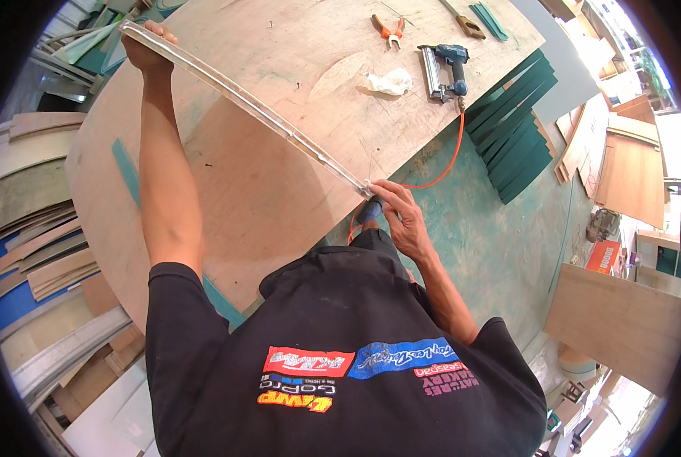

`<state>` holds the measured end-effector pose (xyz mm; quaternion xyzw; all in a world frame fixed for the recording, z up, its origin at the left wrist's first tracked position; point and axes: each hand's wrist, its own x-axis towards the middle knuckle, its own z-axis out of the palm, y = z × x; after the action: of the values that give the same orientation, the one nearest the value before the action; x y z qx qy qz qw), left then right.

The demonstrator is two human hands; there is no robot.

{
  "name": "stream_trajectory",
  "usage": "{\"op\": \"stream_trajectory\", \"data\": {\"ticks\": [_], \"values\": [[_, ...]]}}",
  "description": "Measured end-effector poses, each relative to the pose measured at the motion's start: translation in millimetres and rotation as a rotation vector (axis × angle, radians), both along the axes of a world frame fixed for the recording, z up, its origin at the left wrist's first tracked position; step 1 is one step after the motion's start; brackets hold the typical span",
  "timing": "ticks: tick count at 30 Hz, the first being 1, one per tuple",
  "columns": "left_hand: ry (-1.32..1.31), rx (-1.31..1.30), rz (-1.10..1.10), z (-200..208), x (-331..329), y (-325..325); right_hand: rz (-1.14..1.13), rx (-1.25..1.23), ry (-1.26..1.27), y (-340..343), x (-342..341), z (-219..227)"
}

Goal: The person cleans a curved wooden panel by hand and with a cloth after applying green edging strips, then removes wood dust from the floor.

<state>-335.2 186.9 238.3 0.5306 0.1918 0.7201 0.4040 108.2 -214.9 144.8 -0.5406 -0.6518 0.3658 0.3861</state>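
A long, thin, pale strip (257,105) with a shiny whitish edge slants over the wooden tabletop, from the far left down to the near edge. Around its far end my left hand (151,49) is closed, arm stretched out, the fingertips showing over the strip. My right hand (404,217) pinches the near end between thumb and fingers, just beyond the tabletop's edge. Beneath the strip a broad shadow falls on the plywood tabletop (257,206). Whatever lies on the strip's underside is hidden.
On the tabletop are orange-handled pliers (391,32), a nail gun (449,70) with an orange hose (455,156), a crumpled white scrap (390,81), a handsaw (468,24) and several nails. Dark green slats (512,129) stand at the right. Stacked boards (39,251) line the left.
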Motion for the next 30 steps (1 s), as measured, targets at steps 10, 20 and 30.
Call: {"op": "stream_trajectory", "data": {"ticks": [10,20,30], "values": [[0.03,-0.057,-0.041,10,-3,10,0.012,0.171,-0.38,0,-7,-2],[0.286,-0.011,0.465,14,48,41,-0.036,0.287,-0.821,-15,8,-11],[0.317,-0.034,0.441,9,46,67,-0.088,0.172,-0.541,-11,15,-14]]}}
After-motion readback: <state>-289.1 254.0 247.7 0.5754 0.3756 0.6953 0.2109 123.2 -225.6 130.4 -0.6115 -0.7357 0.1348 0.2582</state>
